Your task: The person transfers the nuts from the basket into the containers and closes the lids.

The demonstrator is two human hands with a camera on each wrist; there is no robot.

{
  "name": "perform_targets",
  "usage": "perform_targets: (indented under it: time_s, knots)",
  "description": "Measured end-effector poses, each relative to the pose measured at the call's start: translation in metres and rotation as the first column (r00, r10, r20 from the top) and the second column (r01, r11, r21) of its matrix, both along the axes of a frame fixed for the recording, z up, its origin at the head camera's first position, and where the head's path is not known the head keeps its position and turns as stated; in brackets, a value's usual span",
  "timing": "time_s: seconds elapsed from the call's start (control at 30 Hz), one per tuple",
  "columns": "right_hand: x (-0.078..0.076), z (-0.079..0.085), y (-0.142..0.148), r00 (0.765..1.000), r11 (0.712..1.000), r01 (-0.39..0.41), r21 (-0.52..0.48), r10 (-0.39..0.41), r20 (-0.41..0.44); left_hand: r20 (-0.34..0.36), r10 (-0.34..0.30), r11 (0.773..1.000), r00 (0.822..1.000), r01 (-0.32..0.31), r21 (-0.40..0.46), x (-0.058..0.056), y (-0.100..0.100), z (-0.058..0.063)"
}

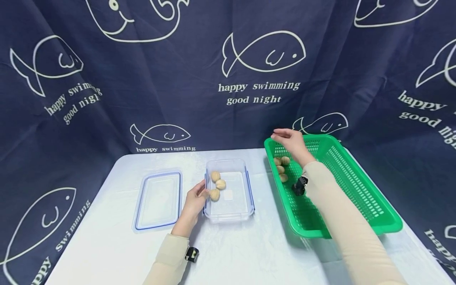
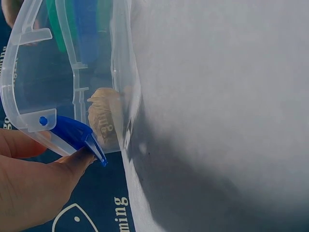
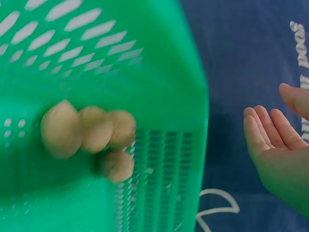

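A clear plastic food container [image 1: 233, 208] with blue side latches stands on the table, three walnuts [image 1: 215, 194] inside it along the left wall. My left hand [image 1: 194, 200] pinches that left wall; in the left wrist view, the thumb [image 2: 77, 162] lies against the blue latch [image 2: 75, 133]. To the right is a green plastic basket [image 1: 390, 228] holding several walnuts [image 1: 280, 169] near its far left corner. My right hand [image 1: 290, 143] hovers above that corner. In the right wrist view its fingers [image 3: 277, 128] are apart from the thumb, with nothing between them.
The container's clear lid [image 1: 158, 202], edged in blue, lies flat on the white-covered table [image 1: 99, 241] left of the container. A dark blue curtain [image 1: 199, 99] with fish drawings hangs right behind the table. The basket's raised walls stand around its walnuts.
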State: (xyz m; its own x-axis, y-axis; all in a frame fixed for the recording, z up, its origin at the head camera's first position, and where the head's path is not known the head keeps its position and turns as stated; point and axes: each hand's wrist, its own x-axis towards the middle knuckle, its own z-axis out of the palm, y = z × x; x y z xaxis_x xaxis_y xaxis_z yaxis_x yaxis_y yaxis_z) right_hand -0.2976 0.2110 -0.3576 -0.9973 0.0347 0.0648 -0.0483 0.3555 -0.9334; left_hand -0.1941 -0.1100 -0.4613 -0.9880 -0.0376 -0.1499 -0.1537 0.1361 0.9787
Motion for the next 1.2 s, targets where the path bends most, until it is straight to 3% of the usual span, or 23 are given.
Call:
perform_targets:
  time_s: [0.53, 0.77, 1.2]
  knots:
    - [-0.002, -0.048, 0.040, 0.987, 0.995, 0.100, -0.016, -0.097, 0.129, -0.006, -0.001, 1.000, 1.000, 0.001, 0.018, 0.002, 0.000, 0.002]
    - [-0.002, -0.064, 0.042, 0.971, 0.983, 0.182, -0.006, -0.179, 0.159, 0.000, -0.006, 1.000, 1.000, 0.006, 0.023, 0.001, 0.000, 0.001]
    - [-0.010, -0.094, 0.043, 0.941, 0.968, 0.248, 0.028, -0.248, 0.229, -0.009, -0.010, 1.000, 1.000, 0.010, 0.017, 0.001, 0.000, 0.000]
